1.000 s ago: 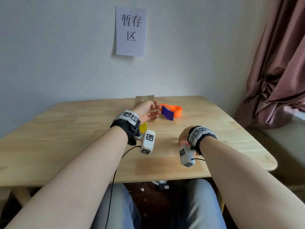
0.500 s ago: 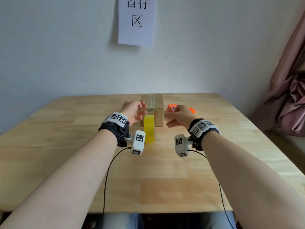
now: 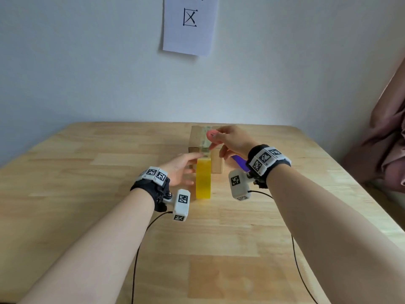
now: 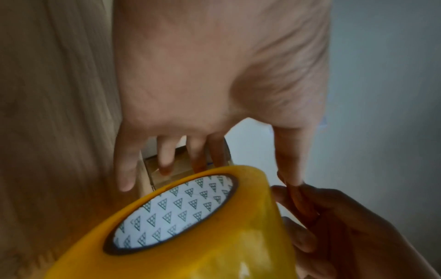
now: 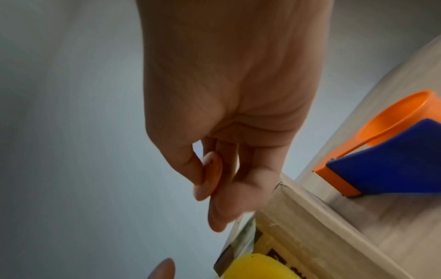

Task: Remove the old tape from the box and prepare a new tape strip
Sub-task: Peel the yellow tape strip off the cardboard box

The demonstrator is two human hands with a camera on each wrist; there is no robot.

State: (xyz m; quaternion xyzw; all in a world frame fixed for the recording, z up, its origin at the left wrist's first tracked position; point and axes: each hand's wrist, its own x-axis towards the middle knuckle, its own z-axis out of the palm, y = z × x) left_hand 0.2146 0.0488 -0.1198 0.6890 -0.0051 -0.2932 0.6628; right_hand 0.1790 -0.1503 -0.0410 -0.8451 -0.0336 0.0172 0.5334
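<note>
Left hand (image 3: 182, 170) spread loose beside the small brown cardboard box (image 3: 215, 164), right hand (image 3: 230, 140) pinching a small pink disc (image 3: 212, 135) above its old clear tape strip (image 3: 205, 137) — thin, clingy film, likely best lifted at the near edge.

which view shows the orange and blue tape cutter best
The right wrist view: the tape cutter shows its orange ring, blue body and toothed edge, lying beside the box. The head view catches only a blue sliver behind the right hand. The left wrist view shows none.
</note>
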